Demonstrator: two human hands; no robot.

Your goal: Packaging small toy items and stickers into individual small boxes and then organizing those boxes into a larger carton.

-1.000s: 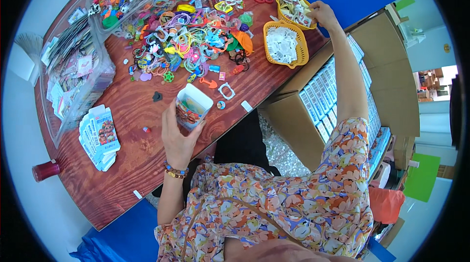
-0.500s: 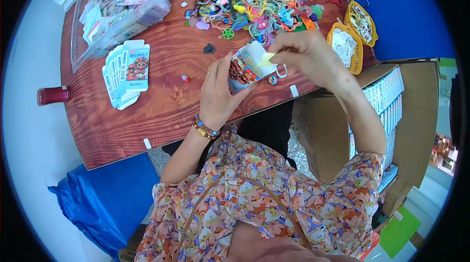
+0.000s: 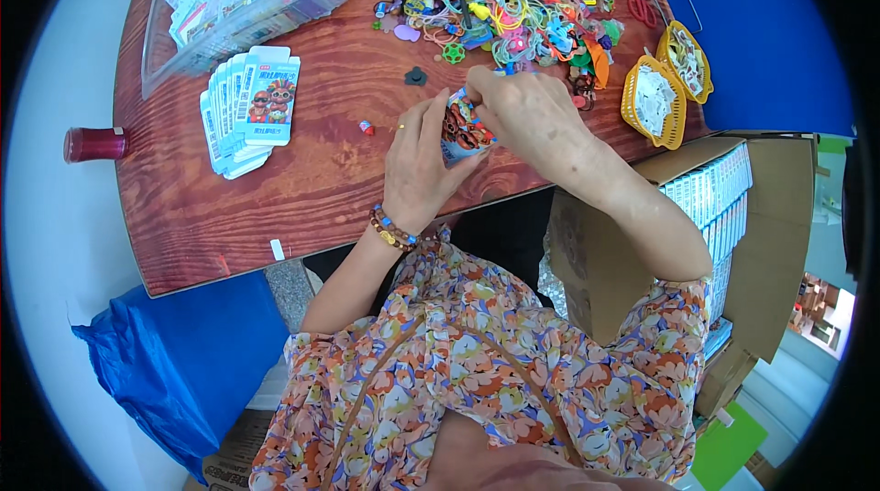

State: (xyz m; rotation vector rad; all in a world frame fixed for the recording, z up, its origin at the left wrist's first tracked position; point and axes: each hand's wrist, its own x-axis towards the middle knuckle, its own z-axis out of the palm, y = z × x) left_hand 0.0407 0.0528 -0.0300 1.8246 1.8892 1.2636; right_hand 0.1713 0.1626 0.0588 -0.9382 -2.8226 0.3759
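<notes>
A small printed cardboard box (image 3: 465, 132) with cartoon figures stands tilted over the table's near edge. My left hand (image 3: 420, 159) is wrapped round its left side, thumb at the lower front. My right hand (image 3: 536, 115) bends over the top of the box, fingers curled at its opening. Whatever those fingers pinch is hidden behind the hand. To the left lies a fanned stack of flat light-blue cartoon boxes (image 3: 268, 106). A tiny red-and-blue trinket (image 3: 367, 128) and a dark flower-shaped piece (image 3: 415, 76) rest close to my left hand.
Colourful small toys and cords (image 3: 513, 19) are heaped at the back. A clear plastic bin (image 3: 247, 37) holds many packets. At right are two yellow baskets (image 3: 678, 110) with white slips, red scissors (image 3: 639, 7), and a carton (image 3: 605, 253) of packed boxes. A red lidded jar (image 3: 94, 144) sits far left.
My right hand has moved left onto the box's opening, and the pale yellow piece it pinched is out of sight. My left hand still holds the box. The whole view has shifted slightly.
</notes>
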